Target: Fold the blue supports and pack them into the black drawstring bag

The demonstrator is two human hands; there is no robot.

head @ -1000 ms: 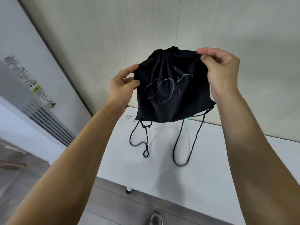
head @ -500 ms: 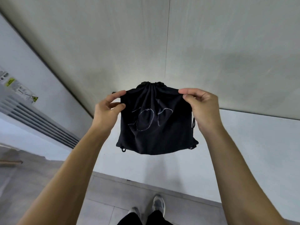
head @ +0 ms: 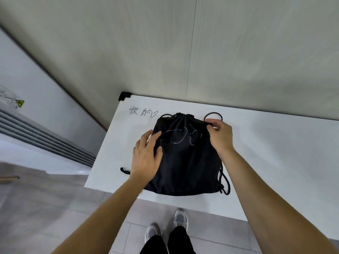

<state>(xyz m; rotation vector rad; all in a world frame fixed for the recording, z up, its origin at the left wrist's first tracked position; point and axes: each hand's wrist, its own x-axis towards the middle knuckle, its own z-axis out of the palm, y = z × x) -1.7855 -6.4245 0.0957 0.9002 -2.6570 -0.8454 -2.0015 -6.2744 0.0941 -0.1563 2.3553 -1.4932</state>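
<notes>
Right hand [head: 220, 136] fingers [head: 211, 125] pinch top right corner of black drawstring bag [head: 185, 162]. Left hand [head: 146, 158] fingers spread flat on bag's left side. Bag lies on white tabletop [head: 275, 153], mouth cinched, contents hidden; cords [head: 224, 182] trail beside it.

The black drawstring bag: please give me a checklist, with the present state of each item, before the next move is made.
1. Black drawstring bag lies flat on the white table: ok.
2. Bag mouth at the far edge is pulled shut and gathered: ok.
3. Left hand rests open on the bag's left side: ok.
4. Right hand pinches the bag's top right corner: ok.
5. Cords lie on the table, clear of the edge: ok.
6. Blue supports packed inside: cannot tell, none is visible.
</notes>
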